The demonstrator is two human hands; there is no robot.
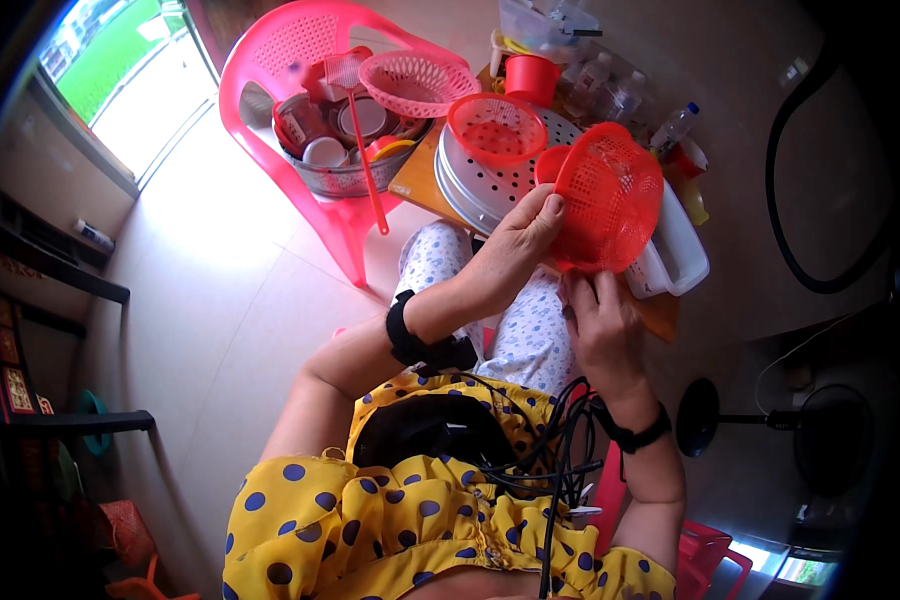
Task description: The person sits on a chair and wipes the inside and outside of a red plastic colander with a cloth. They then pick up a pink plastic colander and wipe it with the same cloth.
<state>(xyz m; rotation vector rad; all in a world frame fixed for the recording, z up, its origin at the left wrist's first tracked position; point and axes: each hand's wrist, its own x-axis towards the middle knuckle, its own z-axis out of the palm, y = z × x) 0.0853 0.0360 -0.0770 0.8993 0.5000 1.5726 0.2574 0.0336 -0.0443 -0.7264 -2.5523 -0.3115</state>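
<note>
A red plastic colander [615, 195] is held up on its side above the front of a low wooden table. My left hand [521, 232] pinches its left rim, thumb on the near side. From below, my right hand [604, 322] has its fingertips at the lower rim; part of those fingers is hidden. Just behind the colander, a smaller red plastic piece [550, 163] is partly covered. A second red strainer basket [497, 129] rests on a stack of white perforated trays [487, 180]. Right of my hands sits a white rectangular plastic container [679, 244].
At left, a pink plastic chair [300, 34] carries a metal basin [337, 180] of dishes, a pink basket [420, 81] and a long-handled red strainer [369, 161]. Behind the trays are a red cup [532, 79] and several plastic bottles [622, 94]. Black cables [562, 442] hang over my lap.
</note>
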